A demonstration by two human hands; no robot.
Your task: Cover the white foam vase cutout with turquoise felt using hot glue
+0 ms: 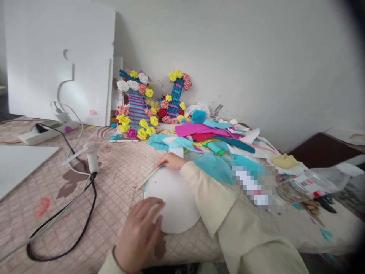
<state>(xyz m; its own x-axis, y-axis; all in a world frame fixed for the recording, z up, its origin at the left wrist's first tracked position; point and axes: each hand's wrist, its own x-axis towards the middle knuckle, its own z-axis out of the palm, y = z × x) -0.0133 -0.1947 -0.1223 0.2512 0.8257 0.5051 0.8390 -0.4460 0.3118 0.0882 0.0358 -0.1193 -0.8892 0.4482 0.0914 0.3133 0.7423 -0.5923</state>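
Observation:
A white round disc (178,201) lies flat near the table's front edge, with a thin blue-green strip along its upper left rim. Against that rim rests a thin pale wooden stick (146,180). My right hand (172,161) reaches across the disc to its far edge, its fingers closed down on the stick's upper end; the fingertips are partly hidden. Low on the near left side, my left hand (139,232) hovers at the disc's edge with fingers apart, holding nothing. A hot glue gun (91,158) with a white body stands left of the disc.
A black cable (95,201) loops over the left of the table near a power strip (48,131). Paper-flower frames (137,104) lean at the wall. Coloured paper sheets (199,131) pile up behind the disc. A clear plastic bag (319,182) lies at right.

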